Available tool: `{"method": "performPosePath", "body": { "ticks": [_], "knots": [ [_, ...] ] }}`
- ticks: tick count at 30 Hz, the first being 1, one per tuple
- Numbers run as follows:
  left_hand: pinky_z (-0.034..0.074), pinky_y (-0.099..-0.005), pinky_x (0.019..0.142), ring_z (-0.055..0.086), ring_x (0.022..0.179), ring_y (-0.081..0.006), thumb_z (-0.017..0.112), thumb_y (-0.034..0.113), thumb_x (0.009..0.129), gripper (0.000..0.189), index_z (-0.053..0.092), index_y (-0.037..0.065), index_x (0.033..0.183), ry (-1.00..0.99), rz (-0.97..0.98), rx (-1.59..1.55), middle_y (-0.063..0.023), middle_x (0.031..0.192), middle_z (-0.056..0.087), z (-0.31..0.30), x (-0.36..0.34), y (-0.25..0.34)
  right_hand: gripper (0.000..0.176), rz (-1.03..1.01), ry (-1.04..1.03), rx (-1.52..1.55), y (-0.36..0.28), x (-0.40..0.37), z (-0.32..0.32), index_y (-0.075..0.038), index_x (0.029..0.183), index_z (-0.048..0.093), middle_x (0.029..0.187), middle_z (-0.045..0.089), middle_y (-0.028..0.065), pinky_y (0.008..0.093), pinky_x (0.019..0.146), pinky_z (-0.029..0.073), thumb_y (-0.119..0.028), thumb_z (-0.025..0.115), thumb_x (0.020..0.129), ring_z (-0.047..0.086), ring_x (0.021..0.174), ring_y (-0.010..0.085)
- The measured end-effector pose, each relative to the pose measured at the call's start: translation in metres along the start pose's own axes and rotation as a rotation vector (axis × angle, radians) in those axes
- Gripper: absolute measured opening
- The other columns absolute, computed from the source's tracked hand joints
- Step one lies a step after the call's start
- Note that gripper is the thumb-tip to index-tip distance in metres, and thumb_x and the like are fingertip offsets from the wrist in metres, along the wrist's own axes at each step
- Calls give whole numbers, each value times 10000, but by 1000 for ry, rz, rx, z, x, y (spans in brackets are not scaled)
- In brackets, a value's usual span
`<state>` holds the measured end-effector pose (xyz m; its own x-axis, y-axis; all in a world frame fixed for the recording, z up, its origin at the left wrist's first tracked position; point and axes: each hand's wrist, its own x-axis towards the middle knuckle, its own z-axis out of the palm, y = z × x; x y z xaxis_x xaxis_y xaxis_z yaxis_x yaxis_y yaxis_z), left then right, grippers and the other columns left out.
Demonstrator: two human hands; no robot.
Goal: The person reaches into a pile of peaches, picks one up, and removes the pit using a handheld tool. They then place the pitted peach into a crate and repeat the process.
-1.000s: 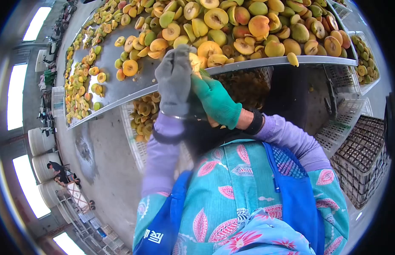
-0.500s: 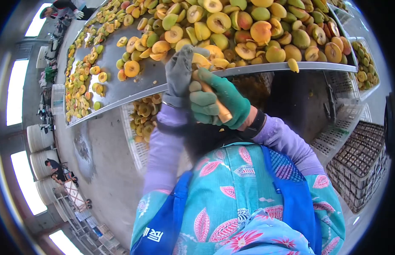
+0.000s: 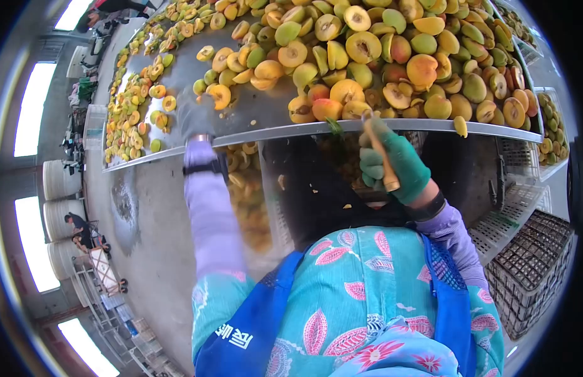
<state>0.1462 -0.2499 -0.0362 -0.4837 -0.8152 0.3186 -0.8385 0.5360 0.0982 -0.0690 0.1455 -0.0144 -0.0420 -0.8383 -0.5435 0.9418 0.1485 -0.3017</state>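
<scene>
My right hand (image 3: 398, 160), in a green glove, is closed round the wooden handle of a slim tool (image 3: 382, 154). Its working end lies by the front rim of the metal table and is hard to make out. My left hand (image 3: 196, 113), in a grey glove, is smeared by motion over the table's left part, close to an orange halved peach (image 3: 220, 96); its fingers cannot be read. Whole and halved peaches (image 3: 423, 69) are heaped on the metal table (image 3: 266, 103). One small yellow piece (image 3: 460, 126) hangs at the rim.
Below the table, a crate holds cut fruit (image 3: 250, 207). A white crate (image 3: 514, 204) and a dark lattice crate (image 3: 530, 251) stand at right, with a crate of fruit (image 3: 552, 129) beyond. People (image 3: 81, 229) and round white tubs (image 3: 58, 179) are at far left.
My hands have parted from over the table's rim. The left swung left across the table; the right moved right and slightly down, still gripping the tool. The camera view has shifted a little.
</scene>
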Motion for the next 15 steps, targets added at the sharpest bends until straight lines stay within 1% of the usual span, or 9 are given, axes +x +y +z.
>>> {"method": "performPosePath", "body": {
  "ticks": [4,7,8,9,10,11,13,14,15],
  "knots": [
    [513,-397,804,637,852,-339,673,271,806,394,571,1,1076,-389,103,38,-180,980,667,-1,28,32,375,-189,203,-357,14,4,20,-102,913,563,575,505,-12,219,395,344,-473,533,953,431,402,88],
    [523,-350,799,648,861,-259,662,190,830,366,544,-10,1114,-499,-147,-611,-148,944,648,1,2,37,376,-347,131,-627,22,14,46,-93,868,584,639,537,12,278,473,408,-456,531,954,512,512,133],
    [533,-306,784,642,858,-204,646,116,834,331,548,-15,1122,-405,-139,-837,-115,966,633,-4,-19,45,388,-547,147,-860,30,26,49,-71,892,590,673,574,74,335,531,430,-448,524,956,543,541,215],
    [533,-302,785,638,858,-211,636,119,845,337,542,-17,1138,-343,-32,-948,-116,978,630,-27,-49,72,401,-744,162,-1096,39,38,52,-50,916,596,707,612,137,391,589,453,-440,517,957,573,570,297],
    [533,-308,794,633,873,-220,627,118,854,347,535,-19,1159,-296,29,-1068,-118,993,625,-43,-72,100,403,-794,154,-1250,35,28,70,-22,929,596,777,616,226,472,685,459,-413,504,959,588,668,412],
    [533,-315,803,628,887,-228,617,118,863,357,528,-21,1180,-255,98,-1187,-120,1008,620,-59,-96,128,372,-834,169,-1356,38,33,72,-26,919,590,772,612,229,473,651,465,-392,526,952,593,677,411],
    [528,-339,827,616,933,-238,594,119,884,373,511,-22,1219,-333,-44,-1598,-124,1034,611,-68,-120,160,316,-923,209,-1574,43,52,64,-34,898,578,763,604,236,475,584,477,-348,570,936,604,696,408],
    [525,-346,836,611,951,-239,581,122,897,374,504,-23,1233,-442,-224,-1873,-125,1040,609,-71,-129,172,337,-1024,247,-1607,43,56,59,-23,889,556,725,609,221,494,578,476,-356,558,939,606,684,425],
    [522,-353,844,606,969,-239,568,124,910,375,496,-24,1247,-556,-419,-2135,-126,1047,606,-72,-135,182,353,-968,270,-1574,44,54,55,-11,892,559,708,609,219,491,611,480,-359,532,948,611,688,417]
  ]
}}
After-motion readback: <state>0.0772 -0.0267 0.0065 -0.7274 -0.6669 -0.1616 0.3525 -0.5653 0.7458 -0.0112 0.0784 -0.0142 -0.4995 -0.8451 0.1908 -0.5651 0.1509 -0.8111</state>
